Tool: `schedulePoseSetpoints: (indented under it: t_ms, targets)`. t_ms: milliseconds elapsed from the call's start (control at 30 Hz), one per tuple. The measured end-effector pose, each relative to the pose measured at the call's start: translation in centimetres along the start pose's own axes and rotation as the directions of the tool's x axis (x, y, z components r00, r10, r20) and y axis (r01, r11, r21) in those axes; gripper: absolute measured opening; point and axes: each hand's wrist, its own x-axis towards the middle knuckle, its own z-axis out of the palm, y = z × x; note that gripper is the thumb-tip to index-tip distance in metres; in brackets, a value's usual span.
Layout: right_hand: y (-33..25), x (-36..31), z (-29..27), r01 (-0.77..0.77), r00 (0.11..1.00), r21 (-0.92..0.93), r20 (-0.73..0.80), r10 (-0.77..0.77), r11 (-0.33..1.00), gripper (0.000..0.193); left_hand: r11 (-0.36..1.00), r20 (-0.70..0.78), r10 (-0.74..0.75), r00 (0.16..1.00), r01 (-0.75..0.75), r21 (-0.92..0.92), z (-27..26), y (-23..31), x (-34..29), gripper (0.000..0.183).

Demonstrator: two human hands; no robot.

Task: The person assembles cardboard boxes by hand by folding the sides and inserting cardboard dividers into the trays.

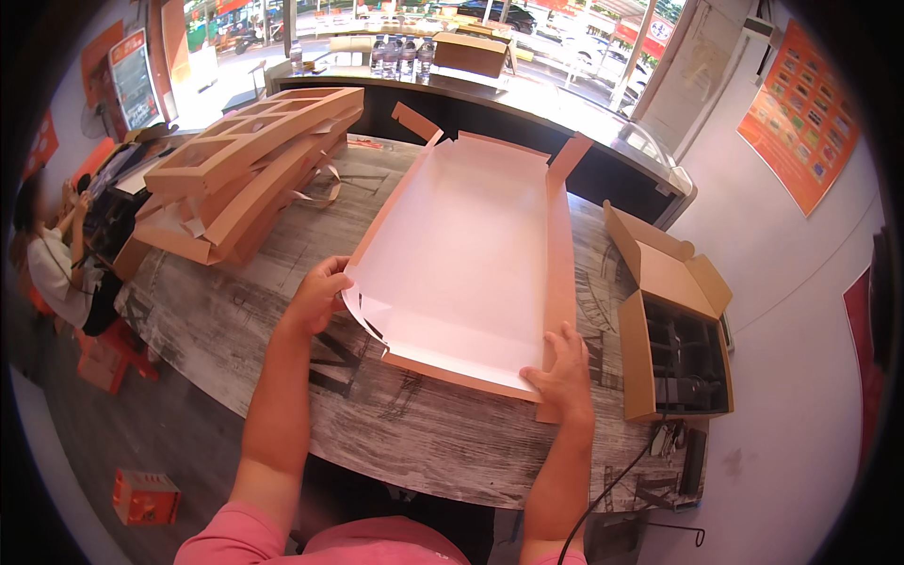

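A large shallow cardboard tray (452, 235), brown outside and white inside, lies partly folded on the table in front of me. Its walls stand up along the sides, and flaps stick out at the far corners. At the near left corner, my left hand (320, 294) is closed on the edge, where the white card bends and slits show. My right hand (563, 372) grips the near right corner, its thumb on the inner side and its fingers over the brown side wall.
The wood-grain table (424, 443) carries stacked brown cardboard trays (250, 174) at the left. On the right stands an open carton (673, 348) with black dividers, beside a cable (612, 485). Bottles (400, 58) and a cardboard box (469, 55) occupy the window counter. A person (61, 254) sits far left.
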Motion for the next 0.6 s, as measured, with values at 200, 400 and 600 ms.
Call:
schedulePoseSetpoints:
  t_ms: [200,400,600]
  targets:
    - [0.3,0.0,0.3,0.005,1.000,0.004,-0.008,-0.005,1.000,0.085,0.998,-0.050,0.025,0.998,-0.022,0.056,-1.2,-0.6,0.8,0.041]
    - [0.7,0.0,0.4,0.005,1.000,-0.010,-0.013,-0.005,1.000,0.086,0.982,0.027,0.006,1.000,-0.011,0.188,2.0,1.5,-1.3,0.047]
    - [0.8,0.2,0.5,0.047,0.997,0.032,-0.058,-0.045,0.998,0.080,0.593,0.225,0.277,0.934,-0.350,0.725,3.4,-0.5,-1.4,0.060]
